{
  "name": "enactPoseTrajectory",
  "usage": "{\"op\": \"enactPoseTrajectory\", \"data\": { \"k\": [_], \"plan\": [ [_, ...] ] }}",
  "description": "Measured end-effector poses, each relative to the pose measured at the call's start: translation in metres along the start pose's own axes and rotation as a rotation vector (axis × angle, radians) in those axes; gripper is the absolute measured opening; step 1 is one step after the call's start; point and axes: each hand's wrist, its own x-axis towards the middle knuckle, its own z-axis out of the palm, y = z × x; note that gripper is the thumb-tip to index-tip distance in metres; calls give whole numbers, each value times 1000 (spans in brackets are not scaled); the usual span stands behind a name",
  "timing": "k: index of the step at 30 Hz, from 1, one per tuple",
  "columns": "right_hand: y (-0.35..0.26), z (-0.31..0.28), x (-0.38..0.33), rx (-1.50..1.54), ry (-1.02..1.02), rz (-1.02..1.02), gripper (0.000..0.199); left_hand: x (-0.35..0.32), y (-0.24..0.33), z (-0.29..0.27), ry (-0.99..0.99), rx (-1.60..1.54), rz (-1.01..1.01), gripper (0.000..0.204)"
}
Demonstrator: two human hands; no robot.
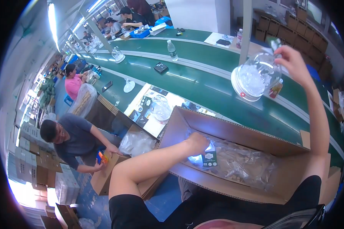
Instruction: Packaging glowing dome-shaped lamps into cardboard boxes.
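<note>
Green conveyor belts point(202, 82) ran behind an open carton point(233, 133) lined with crinkled plastic. The right hand point(294, 61) held up a clear domed lamp point(256, 76) with a white round base, fingers closed on its top, partly hidden by glare. The left hand point(197, 143) reached into the carton, fingers curled on a small packet point(209, 158), its shape hard to make out.

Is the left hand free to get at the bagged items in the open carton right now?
Probably yes: the left hand is already down inside the open carton, resting on the clear plastic bags, with nothing covering them.
</note>
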Motion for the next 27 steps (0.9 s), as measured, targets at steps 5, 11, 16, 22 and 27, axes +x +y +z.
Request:
{"op": "enactPoseTrajectory", "data": {
  "k": [5, 11, 16, 22, 27],
  "plan": [
    [-107, -44, -17, 68, 101, -155, 17, -6, 8, -19, -37, -6, 78, 43],
    [-176, -56, -58, -16, -22, -190, 12, -43, 26, -80, 157, -650, 232, 53],
    [-204, -51, -99, -103, 83, -240, 16, -74, 75, -69, 319, -1651, 605, 97],
    [-224, -47, -113, -172, 79, -290, 23, -78, 111, -68, 586, -1997, 252, 63],
    [-221, -39, -121, -118, 24, -260, 24, -78, 112, -56, 728, -2005, 194, 50]
  ]
}}
